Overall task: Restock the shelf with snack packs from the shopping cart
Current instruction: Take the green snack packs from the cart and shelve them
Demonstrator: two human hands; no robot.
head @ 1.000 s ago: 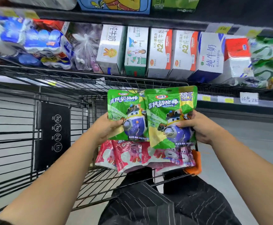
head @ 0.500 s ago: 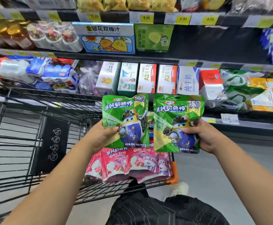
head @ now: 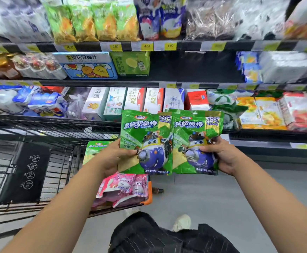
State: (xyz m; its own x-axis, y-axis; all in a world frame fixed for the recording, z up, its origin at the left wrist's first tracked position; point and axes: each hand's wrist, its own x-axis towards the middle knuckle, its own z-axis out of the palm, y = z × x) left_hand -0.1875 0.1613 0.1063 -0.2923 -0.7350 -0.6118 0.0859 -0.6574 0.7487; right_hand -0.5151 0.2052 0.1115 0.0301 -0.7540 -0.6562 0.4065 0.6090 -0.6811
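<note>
My left hand [head: 115, 157] grips a green snack pack [head: 146, 132] by its lower left edge. My right hand [head: 222, 155] grips a second green snack pack [head: 196, 132] by its lower right edge. Both packs stand upright side by side in front of the shelf, touching or slightly overlapping. In the black wire shopping cart [head: 39, 179] at my left lie pink snack packs [head: 125, 189] and another green pack [head: 96, 148], partly hidden by my left arm. A dark empty gap [head: 193, 66] shows on the middle shelf, above and behind the two packs.
Milk cartons [head: 136, 100] fill the lower shelf behind the packs. Juice boxes [head: 88, 67] stand on the middle shelf, bagged snacks [head: 94, 19] on the top one. Grey floor and my shoe [head: 183, 221] lie below, right of the cart.
Both hands have lifted the two green packs up and to the right, off the cart and closer to the shelf. My view has tilted up, showing the higher shelves.
</note>
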